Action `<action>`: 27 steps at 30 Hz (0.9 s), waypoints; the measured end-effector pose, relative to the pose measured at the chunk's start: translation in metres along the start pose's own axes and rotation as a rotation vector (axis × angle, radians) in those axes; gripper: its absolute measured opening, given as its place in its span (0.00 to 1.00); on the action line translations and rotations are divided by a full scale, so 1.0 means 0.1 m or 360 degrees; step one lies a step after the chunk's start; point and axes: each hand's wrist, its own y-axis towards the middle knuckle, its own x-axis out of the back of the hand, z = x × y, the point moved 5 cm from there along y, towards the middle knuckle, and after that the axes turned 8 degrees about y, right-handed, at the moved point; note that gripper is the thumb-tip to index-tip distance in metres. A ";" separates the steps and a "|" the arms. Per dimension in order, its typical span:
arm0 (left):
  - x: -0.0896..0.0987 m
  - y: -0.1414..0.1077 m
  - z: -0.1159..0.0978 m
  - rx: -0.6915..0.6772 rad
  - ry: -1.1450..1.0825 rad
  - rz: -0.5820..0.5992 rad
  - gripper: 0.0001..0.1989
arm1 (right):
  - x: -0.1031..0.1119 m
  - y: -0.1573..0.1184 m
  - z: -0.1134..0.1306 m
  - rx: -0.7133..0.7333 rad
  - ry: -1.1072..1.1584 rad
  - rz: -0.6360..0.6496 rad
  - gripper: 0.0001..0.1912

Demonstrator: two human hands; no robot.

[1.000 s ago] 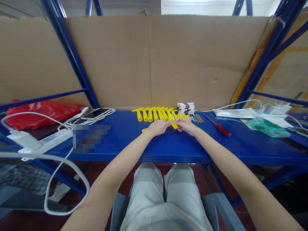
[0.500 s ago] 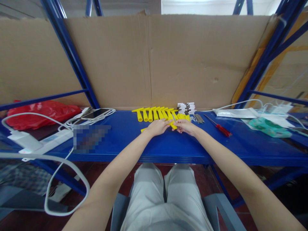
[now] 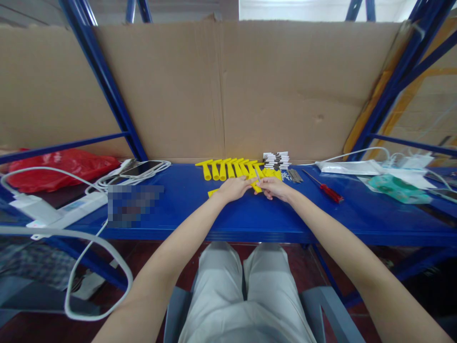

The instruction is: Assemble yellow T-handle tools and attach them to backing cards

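Note:
Both my hands meet just above the blue tabletop, around one yellow plastic piece (image 3: 256,188). My left hand (image 3: 233,189) is closed on it from the left. From the right, my right hand (image 3: 274,187) pinches at its upper end, where a thin pale strip (image 3: 258,175) shows by the fingertips. How the strip sits against the yellow piece is too small to tell. Behind the hands stands a row of yellow T-shaped plastic pieces (image 3: 223,170). Another yellow piece (image 3: 213,193) lies partly hidden under my left wrist.
Stacked white-and-dark pieces (image 3: 276,160), small screw-like bits (image 3: 285,176) and flat grey metal pieces (image 3: 295,176) lie right of the row. Farther right are a red-handled screwdriver (image 3: 331,193) and a green packet (image 3: 398,189). Left stand a power strip (image 3: 80,209) and red bag (image 3: 64,169).
The hands and the yellow piece stay in nearly the same place. The fingers of my right hand have shifted slightly; the view has moved a little.

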 end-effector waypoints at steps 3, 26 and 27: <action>0.01 0.00 0.00 -0.0006 0.0002 0.0003 0.23 | 0.00 0.00 -0.02 -0.0015 -0.0015 -0.0002 0.12; 0.07 -0.01 0.01 -0.0001 -0.0106 0.0014 0.24 | 1.04 -0.01 0.09 -0.0104 -0.1909 -0.0850 0.21; 0.07 -0.01 0.01 -0.0003 -0.0106 0.0009 0.23 | 1.02 -0.02 0.10 -0.0104 -0.1920 -0.0839 0.21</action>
